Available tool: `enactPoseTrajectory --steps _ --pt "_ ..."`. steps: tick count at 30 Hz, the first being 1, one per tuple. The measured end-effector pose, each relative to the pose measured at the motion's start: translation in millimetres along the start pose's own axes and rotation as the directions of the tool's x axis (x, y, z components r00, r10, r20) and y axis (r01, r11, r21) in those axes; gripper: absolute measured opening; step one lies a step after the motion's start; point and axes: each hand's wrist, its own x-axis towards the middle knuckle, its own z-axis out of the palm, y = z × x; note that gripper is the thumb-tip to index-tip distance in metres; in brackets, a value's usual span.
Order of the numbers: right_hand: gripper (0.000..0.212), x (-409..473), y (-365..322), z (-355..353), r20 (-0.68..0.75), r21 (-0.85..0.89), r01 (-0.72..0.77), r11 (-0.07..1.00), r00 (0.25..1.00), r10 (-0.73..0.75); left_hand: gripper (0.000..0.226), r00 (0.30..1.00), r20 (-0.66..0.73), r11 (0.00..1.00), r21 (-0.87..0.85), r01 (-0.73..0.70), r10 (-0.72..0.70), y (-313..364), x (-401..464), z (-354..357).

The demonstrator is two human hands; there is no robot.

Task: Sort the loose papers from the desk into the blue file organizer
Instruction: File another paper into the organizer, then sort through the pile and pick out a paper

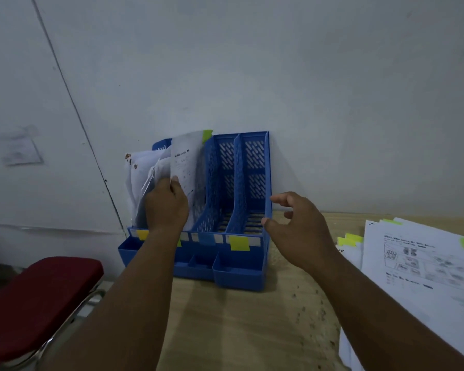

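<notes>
The blue file organizer (248, 167) stands against the wall at the back of the wooden desk, with coloured sticky labels on its front. My left hand (166, 204) grips a printed sheet (185, 162) with a green tab, standing upright in a left compartment beside other white papers (140, 178). The two right compartments hold nothing. My right hand (298, 226) hovers by the organizer's right wall, fingers loosely curled and holding nothing. A stack of loose papers (423, 269) with green and yellow tabs lies on the desk at the right.
A red padded stool (35, 301) with a metal frame stands left of the desk (239, 330). The white wall (252, 76) rises right behind the organizer. A small paper (22, 152) is stuck on the wall at the left.
</notes>
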Motion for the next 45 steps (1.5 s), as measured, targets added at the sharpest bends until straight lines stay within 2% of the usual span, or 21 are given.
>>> enactPoseTrajectory --steps 4,6,8,11,13,18,22,24,29,33,36,38,40,42,45 --pt "0.046 -2 1 -3 0.0 -0.007 -0.001 1.0 1.0 0.001 0.04 0.968 0.228 0.989 0.129 0.075 -0.104 -18 14 6" --pt "0.046 -3 0 -5 -0.006 -0.008 0.006 1.0 1.0 -0.006 0.039 0.948 0.28 0.98 0.173 0.102 -0.148 -24 16 8" --pt "0.045 -3 -1 -8 -0.007 -0.004 0.012 1.0 1.0 -0.012 0.038 0.959 0.249 0.982 0.161 0.1 -0.139 -25 14 6" --pt "0.045 -4 -3 -13 -0.01 0.006 0.015 1.0 1.0 -0.015 0.033 0.991 0.1 0.994 0.068 0.083 -0.09 -22 7 4" --pt "0.044 -5 -4 -15 -0.014 0.013 0.021 1.0 1.0 -0.021 0.028 0.998 0.039 0.996 0.075 0.042 -0.045 -22 7 5" --pt "0.047 -8 -5 -18 -0.014 -0.004 0.008 1.0 1.0 -0.008 0.027 0.999 0.053 0.983 0.186 -0.003 -0.007 -19 7 3" --pt "0.047 -10 -4 -19 -0.016 -0.017 0.01 1.0 1.0 -0.011 0.021 0.968 0.181 0.94 0.326 0.106 -0.172 -28 17 4" --pt "0.046 -11 -3 -19 -0.019 -0.017 0.004 1.0 1.0 -0.004 0.023 0.961 0.182 0.934 0.33 0.139 -0.207 -25 17 4" --pt "0.046 -11 -1 -24 -0.037 -0.009 0.009 1.0 0.999 -0.009 0.045 0.998 0.01 0.984 0.172 0.056 -0.058 -7 3 -2" --pt "0.045 -14 2 -31 -0.042 -0.003 0.002 1.0 0.999 -0.002 0.068 0.977 -0.2 0.994 0.093 -0.056 0.074 21 -24 -5" --pt "0.045 -21 10 -41 -0.039 -0.008 -0.032 0.999 0.999 0.032 0.061 0.93 -0.318 0.981 0.006 -0.193 0.185 52 -56 -2" --pt "0.045 -27 18 -52 -0.049 -0.021 -0.051 0.998 0.998 0.05 0.05 0.893 -0.347 0.945 -0.049 -0.324 0.288 70 -80 6" --pt "0.045 -34 26 -64 -0.064 -0.035 -0.076 0.997 0.995 0.073 0.041 0.87 -0.343 0.899 -0.129 -0.418 0.355 85 -103 17" --pt "0.051 -41 36 -80 -0.072 -0.075 -0.121 0.99 0.991 0.116 0.036 0.889 -0.272 0.872 -0.231 -0.432 0.369 101 -127 30" --pt "0.075 -51 56 -108 -0.061 -0.215 -0.215 0.953 0.977 0.206 0.031 0.938 -0.008 0.866 -0.381 -0.325 0.348 120 -159 51"
